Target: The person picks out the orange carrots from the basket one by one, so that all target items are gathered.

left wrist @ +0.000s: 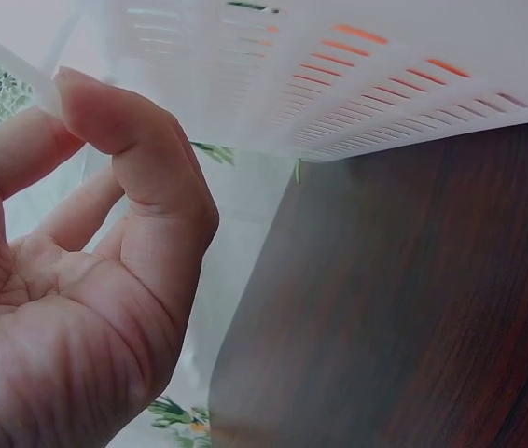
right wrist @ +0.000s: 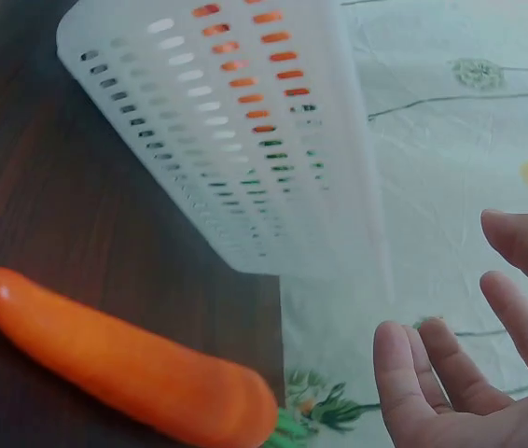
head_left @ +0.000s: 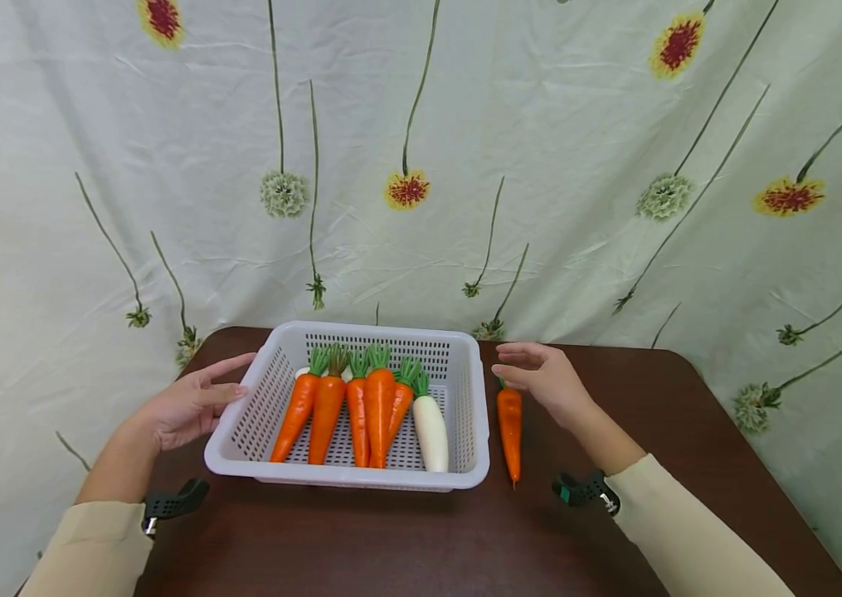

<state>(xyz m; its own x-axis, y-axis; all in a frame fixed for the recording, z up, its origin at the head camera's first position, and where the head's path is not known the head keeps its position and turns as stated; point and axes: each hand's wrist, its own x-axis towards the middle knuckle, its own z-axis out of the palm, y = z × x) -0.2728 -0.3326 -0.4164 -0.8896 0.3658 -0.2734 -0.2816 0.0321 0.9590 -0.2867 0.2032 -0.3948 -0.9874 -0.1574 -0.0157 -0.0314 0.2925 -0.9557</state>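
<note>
A white perforated plastic basket (head_left: pixel 421 479) stands on the table, with several orange carrots (head_left: pixel 327 414) and a white radish (head_left: pixel 431 431) lying in it, green tops toward the back. My left hand (head_left: pixel 192 406) is at the basket's left side, where its thumb and index finger pinch the rim (left wrist: pixel 21 70). One more carrot (head_left: pixel 510 431) lies on the table just right of the basket. Over its green top hovers my right hand (head_left: pixel 540 381), fingers loosely bent and apart, holding nothing. In the right wrist view that carrot (right wrist: pixel 124 359) lies beside the hand, between it and the basket's wall (right wrist: pixel 189 121).
The dark brown wooden table (head_left: pixel 421 539) reaches toward me and to the right, with rounded far corners. A pale floral cloth (head_left: pixel 540 166) hangs behind the far edge. More white pieces show partly behind the carrots in the basket.
</note>
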